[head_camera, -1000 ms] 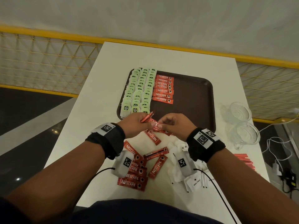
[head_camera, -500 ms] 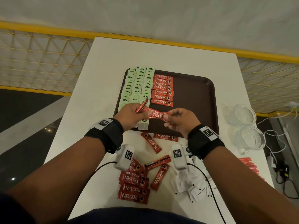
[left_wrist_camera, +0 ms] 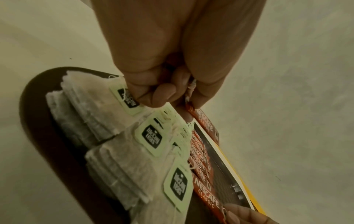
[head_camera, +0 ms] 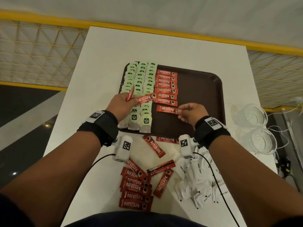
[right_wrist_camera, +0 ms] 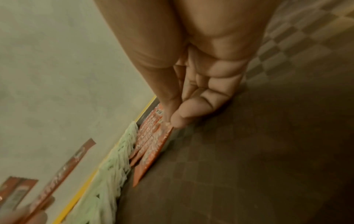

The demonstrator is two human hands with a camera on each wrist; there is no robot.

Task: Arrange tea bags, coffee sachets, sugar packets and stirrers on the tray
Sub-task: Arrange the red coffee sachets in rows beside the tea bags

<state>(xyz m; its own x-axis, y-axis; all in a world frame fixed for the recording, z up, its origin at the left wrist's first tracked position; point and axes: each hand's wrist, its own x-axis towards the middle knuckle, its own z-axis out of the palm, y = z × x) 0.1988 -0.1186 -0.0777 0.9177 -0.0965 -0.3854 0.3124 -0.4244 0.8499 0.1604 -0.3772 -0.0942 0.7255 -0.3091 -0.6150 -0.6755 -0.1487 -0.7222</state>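
Observation:
A dark brown tray (head_camera: 205,89) carries three rows of green-tagged tea bags (head_camera: 141,79) on its left and a column of red coffee sachets (head_camera: 166,86) beside them. My left hand (head_camera: 122,104) hovers over the tea bags and grips two red sachets (head_camera: 145,99), also seen as sachets (left_wrist_camera: 203,122) in the left wrist view. My right hand (head_camera: 191,112) pinches the right end of one sachet (head_camera: 166,109) lying just below the column; the pinched sachet (right_wrist_camera: 153,153) shows in the right wrist view. Stirrers are not identifiable.
Loose red sachets (head_camera: 136,189) lie on the white table (head_camera: 101,66) near me, with a heap of white sugar packets (head_camera: 198,182) to their right. Two clear glass bowls (head_camera: 259,128) stand at the right edge. A yellow railing runs behind the table.
Both hands moved from the table's near side onto the tray. My right hand drew one sachet away from the left hand's bunch and brought it down below the column.

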